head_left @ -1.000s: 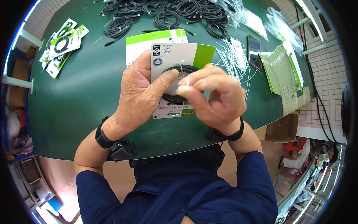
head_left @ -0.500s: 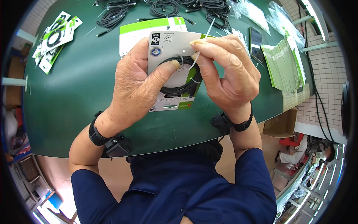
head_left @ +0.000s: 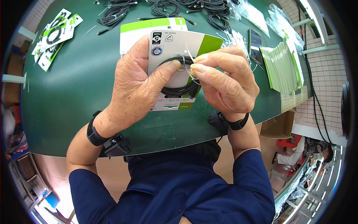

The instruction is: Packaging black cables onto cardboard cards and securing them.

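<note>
My left hand (head_left: 131,84) is closed on a white and green packaging card (head_left: 177,41), its thumb pressing a coiled black cable (head_left: 178,91) against the card's face. Printing on the card stands upside down to me. At the coil's right side, my right hand (head_left: 228,79) pinches a thin white cable tie (head_left: 188,51) between thumb and forefinger. The tie's loose end sticks up over the card, and part of it curves down round the cable. Whether the tie is fastened is hidden by my fingertips.
Another green and white card (head_left: 149,27) lies behind. Carded cables (head_left: 56,37) are piled at far left, black cable bundles (head_left: 164,7) at the back. To the right are loose white ties (head_left: 235,39), a phone (head_left: 255,44), a card stack (head_left: 281,67) and plastic bags (head_left: 283,24).
My right fingers have shifted their pinch on the cable tie; its free end, which pointed up and right, now leans up and left over the card. My left hand has stayed almost still.
</note>
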Demonstrator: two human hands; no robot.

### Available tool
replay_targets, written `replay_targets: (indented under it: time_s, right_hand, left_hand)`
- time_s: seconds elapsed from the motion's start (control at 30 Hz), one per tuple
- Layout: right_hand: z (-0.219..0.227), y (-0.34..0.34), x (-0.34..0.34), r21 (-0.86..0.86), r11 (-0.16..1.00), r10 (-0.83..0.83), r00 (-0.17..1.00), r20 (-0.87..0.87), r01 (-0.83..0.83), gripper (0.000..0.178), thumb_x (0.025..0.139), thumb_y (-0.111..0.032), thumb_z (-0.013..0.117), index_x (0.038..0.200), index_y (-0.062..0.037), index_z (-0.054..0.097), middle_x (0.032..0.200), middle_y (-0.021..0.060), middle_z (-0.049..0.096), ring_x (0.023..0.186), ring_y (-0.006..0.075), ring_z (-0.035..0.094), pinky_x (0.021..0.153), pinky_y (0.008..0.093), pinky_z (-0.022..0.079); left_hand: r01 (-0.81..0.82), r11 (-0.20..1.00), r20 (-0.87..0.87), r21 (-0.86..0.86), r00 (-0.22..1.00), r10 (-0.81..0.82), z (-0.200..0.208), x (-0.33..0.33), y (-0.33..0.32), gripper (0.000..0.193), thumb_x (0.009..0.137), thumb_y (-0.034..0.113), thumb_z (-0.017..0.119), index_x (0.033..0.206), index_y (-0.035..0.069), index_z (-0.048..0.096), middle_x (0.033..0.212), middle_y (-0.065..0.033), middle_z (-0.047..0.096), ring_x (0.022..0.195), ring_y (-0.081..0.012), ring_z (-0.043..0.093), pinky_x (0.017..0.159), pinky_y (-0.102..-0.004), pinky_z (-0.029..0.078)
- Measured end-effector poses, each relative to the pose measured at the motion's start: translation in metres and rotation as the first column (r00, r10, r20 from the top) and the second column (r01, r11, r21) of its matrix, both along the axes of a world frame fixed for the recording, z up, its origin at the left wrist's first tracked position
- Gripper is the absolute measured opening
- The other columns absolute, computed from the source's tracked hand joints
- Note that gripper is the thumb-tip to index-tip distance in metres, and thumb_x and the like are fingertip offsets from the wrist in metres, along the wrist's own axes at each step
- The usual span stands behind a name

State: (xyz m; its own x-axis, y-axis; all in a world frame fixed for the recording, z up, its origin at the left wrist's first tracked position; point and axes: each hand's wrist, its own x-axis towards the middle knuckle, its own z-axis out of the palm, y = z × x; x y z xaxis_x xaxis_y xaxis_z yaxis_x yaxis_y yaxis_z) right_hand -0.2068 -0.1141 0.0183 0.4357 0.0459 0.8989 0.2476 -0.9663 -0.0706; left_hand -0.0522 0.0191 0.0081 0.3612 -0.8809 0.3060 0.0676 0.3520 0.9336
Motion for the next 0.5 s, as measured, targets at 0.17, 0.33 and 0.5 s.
replay_targets:
  time_s: [0.17,0.33,0.5]
  right_hand:
    - [-0.0021,-0.0002,-0.0004,-0.002,1.000,-0.022,0.999,0.038,0.022,0.023,0.086,-0.001,0.082,0.105,-0.0057,0.071,0.092,0.0102,0.069,0.075,0.0203,0.068,0.060,0.0298,0.051]
    - [-0.0061,0.0009,0.0005,0.046,0.999,-0.029,0.998,0.055,0.026,0.037,0.076,0.004,0.083,0.109,-0.0092,0.072,0.095,0.0071,0.069,0.075,0.0205,0.064,0.060,0.0289,0.052]
    - [-0.0018,-0.0016,-0.0013,-0.019,0.999,-0.042,0.998,0.057,0.043,0.024,0.087,-0.003,0.082,0.106,-0.0053,0.069,0.090,0.0104,0.069,0.074,0.0203,0.069,0.061,0.0300,0.052]
  left_hand:
    - [-0.005,1.000,0.007,0.006,1.000,0.005,0.0011,0.0020,0.0009,0.032,0.097,0.002,0.066,0.128,-0.003,0.059,0.114,-0.0109,0.073,0.103,-0.0144,0.069,0.091,-0.0302,0.057]
    - [-0.012,1.000,0.033,0.012,0.999,0.011,-0.0004,0.0030,0.0009,0.032,0.097,0.004,0.067,0.127,-0.003,0.059,0.114,-0.0106,0.073,0.102,-0.0143,0.069,0.090,-0.0301,0.057]
    - [-0.015,1.000,0.024,0.012,1.000,0.015,0.0000,0.0012,0.0000,0.034,0.097,0.005,0.067,0.128,-0.003,0.060,0.113,-0.0101,0.073,0.101,-0.0140,0.069,0.088,-0.0300,0.057]
